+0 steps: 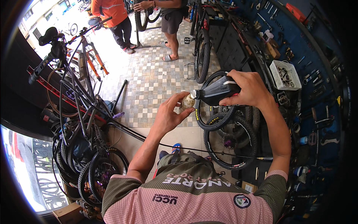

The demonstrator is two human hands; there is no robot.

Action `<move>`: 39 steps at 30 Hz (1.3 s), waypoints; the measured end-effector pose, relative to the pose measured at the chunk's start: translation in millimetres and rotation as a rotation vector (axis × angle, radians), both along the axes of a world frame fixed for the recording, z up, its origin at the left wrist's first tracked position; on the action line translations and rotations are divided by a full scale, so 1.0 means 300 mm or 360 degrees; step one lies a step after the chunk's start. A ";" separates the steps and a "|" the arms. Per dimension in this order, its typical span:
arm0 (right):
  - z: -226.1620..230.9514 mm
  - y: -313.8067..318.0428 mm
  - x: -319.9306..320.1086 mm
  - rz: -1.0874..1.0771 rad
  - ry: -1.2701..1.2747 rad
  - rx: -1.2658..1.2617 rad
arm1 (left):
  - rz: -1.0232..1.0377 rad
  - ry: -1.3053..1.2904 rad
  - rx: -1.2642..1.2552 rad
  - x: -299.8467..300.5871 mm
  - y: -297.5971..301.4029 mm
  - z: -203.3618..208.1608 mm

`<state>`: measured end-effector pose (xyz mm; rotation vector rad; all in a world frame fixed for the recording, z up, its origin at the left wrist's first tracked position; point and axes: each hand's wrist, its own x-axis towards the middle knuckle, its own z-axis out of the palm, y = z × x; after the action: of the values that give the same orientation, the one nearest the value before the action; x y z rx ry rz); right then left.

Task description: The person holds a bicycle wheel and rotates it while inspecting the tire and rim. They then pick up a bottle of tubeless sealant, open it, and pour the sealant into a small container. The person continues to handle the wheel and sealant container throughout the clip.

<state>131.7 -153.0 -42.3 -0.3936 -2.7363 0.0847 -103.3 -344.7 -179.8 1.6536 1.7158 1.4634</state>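
Note:
My left hand (168,113) is closed round a small clear container (187,102), its thumb and fingers on either side. A yellowish tint shows in the container; how much liquid it holds I cannot tell. Higher and to the right, my right hand (250,89) grips a black plastic bottle (216,92) by its base end. The bottle lies nearly level, its silvery neck pointing left. That neck meets the top of the container, or sits just beside it. Both hands are raised in front of my chest, above the floor.
Loose bicycle wheels (232,143) stand below my right arm, crossed by a thin black hose (186,147). Bicycle frames (80,74) crowd the left. Along the right run a workbench with a white basket (285,74) and a tool wall (317,48). Two people stand by a bike at the back.

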 end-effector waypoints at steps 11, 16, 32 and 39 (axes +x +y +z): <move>0.009 -0.005 0.000 -0.0002 -0.0005 0.0012 | 0.0007 -0.0003 0.0016 0.001 0.000 -0.006; 0.008 -0.007 0.003 0.0010 -0.0002 0.0019 | 0.0004 -0.0008 0.0012 0.003 -0.003 -0.004; 0.011 -0.018 0.010 -0.0009 -0.0014 0.0007 | -0.0012 -0.0005 0.0010 0.002 -0.004 -0.010; 0.008 -0.013 0.010 -0.0007 -0.0028 0.0005 | -0.0012 -0.0019 0.0001 0.004 -0.004 -0.005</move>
<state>134.8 -157.0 -40.0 -0.4012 -2.7527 0.0758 -102.0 -346.0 -181.2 1.6463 1.7013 1.4678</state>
